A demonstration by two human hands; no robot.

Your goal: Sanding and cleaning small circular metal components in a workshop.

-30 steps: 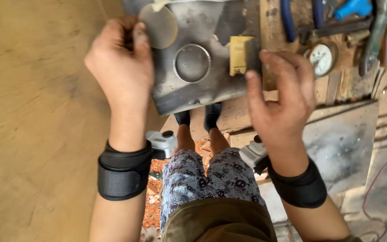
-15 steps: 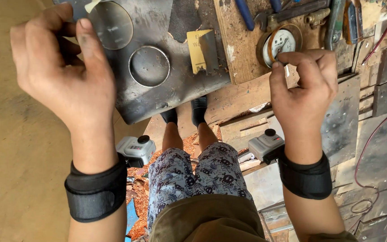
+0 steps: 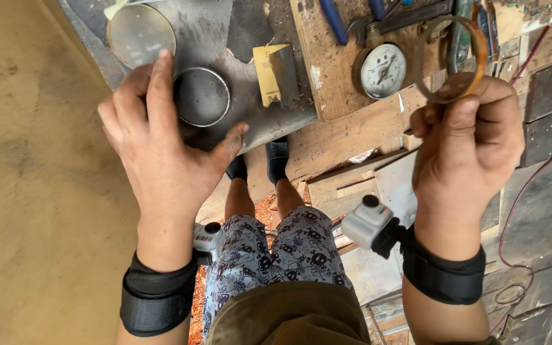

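Head view, looking down: the left hand [image 3: 161, 153] now lies spread and flat on the grey metal sheet [image 3: 250, 96], fingers beside the round metal cap [image 3: 200, 96], gripping nothing. The right hand [image 3: 467, 153], empty half a second ago, has risen and now pinches a thin rusty ring [image 3: 424, 45] above the pressure gauge [image 3: 383, 70].

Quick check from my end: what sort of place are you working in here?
Most likely a small metalworking or repair workshop: a scuffed steel plate holding a round metal ring, a pressure gauge and blue-handled tools on a rough wooden board.
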